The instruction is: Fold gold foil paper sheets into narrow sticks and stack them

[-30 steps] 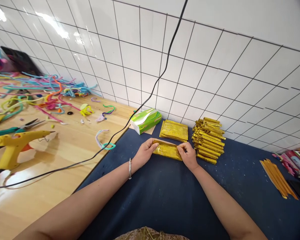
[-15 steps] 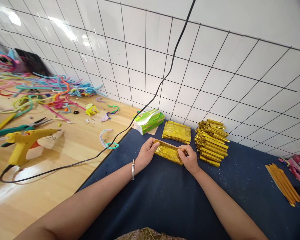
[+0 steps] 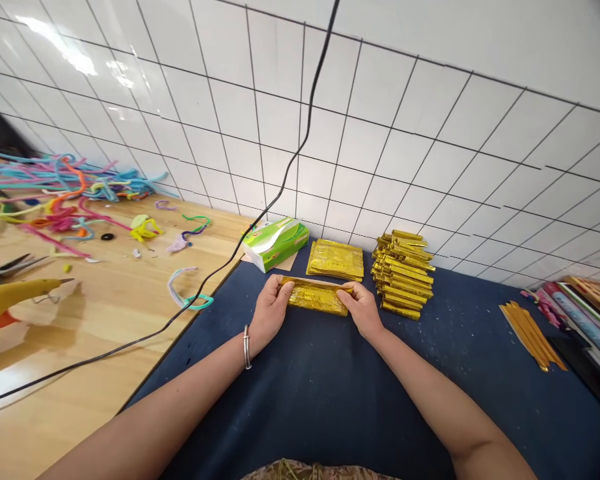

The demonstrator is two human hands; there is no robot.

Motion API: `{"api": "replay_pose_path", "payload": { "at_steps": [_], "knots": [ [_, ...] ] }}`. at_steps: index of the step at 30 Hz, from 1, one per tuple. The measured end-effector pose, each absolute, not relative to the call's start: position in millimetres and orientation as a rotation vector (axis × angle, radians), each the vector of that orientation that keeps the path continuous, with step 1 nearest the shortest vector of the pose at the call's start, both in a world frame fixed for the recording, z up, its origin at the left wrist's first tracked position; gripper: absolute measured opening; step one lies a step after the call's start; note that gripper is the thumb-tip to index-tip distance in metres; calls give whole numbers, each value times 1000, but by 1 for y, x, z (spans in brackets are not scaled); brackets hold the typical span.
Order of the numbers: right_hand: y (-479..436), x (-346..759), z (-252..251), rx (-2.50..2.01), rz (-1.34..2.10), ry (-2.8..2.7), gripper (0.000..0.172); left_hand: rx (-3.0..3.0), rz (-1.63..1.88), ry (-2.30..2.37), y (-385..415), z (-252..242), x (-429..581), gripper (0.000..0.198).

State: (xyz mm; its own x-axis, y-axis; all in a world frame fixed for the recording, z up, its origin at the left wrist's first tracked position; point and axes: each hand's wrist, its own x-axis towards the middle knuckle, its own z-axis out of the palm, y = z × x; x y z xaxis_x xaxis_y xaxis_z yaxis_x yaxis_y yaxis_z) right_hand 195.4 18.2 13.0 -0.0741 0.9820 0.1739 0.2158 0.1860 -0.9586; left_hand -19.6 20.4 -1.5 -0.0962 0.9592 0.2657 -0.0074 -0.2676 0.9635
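A sheet of shiny gold foil paper lies across the space between my hands, its far edge folded over. My left hand pinches the left end of that fold, thumb on top. At the right end my right hand grips the same fold between thumb and fingers. Just behind it lies a flat stack of gold foil sheets. To the right of my right hand is a heap of narrow folded gold strips.
A green tissue pack stands by the tiled wall. On the wooden table at left lie a yellow glue gun and tangled pipe cleaners. A black cable crosses the view. Orange-gold strips and books are at right.
The view has swung to the right, so more of the books shows and less of the glue gun. Both hands keep hold of the foil sheet, which now lies more level.
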Motion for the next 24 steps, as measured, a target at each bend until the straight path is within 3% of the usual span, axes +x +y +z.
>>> {"api": "replay_pose_path", "payload": {
  "at_steps": [9,15,24],
  "knots": [
    [12,196,19,-1293,659,-1650,30,1471,1437,1171,14,10,-19,23],
    [13,197,22,-1632,321,-1995,36,1616,1341,1398,17,7,-25,31],
    [23,205,17,-1911,213,-2300,20,2211,377,1884,29,2,-30,32]
  ]
}}
